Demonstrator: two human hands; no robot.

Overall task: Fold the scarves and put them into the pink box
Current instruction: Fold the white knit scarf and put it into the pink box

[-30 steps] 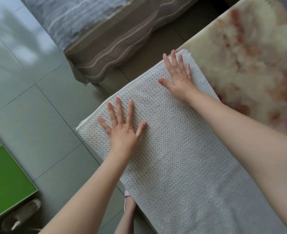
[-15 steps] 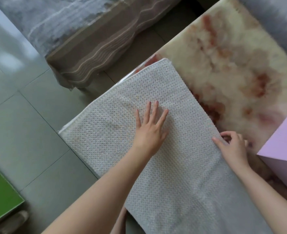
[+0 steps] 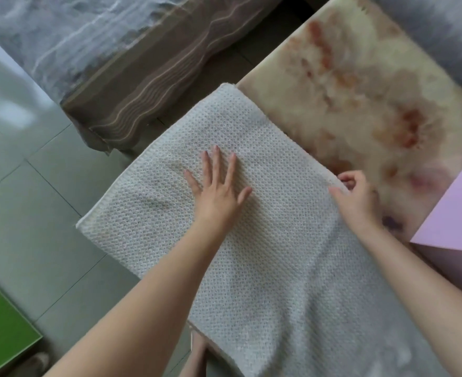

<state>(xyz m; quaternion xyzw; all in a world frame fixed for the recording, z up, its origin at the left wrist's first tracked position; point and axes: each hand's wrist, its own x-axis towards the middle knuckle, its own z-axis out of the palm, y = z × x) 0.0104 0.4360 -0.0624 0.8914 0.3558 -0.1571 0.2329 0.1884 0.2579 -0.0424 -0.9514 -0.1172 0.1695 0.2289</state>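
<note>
The white scarf (image 3: 273, 268) lies spread across the centre of the frame on the tabletop (image 3: 360, 85), its left edge near the tabletop's brink above the floor (image 3: 34, 213). The left hand (image 3: 219, 194) presses flat, fingers straight and spread. The right hand (image 3: 357, 202) pinches the scarf's right edge with curled fingers. A neat fold probably means anchoring with the palm and carrying that edge squarely across. The pink box (image 3: 453, 221) crowds the right, and bare tabletop lies at the upper right.

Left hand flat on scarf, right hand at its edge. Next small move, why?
Probably lift that edge and carry it across toward the left, making a fold. The right hand pinches the white scarf at its right edge, the left hand lies flat on it as an anchor, and the scarf lies spread out.
</note>
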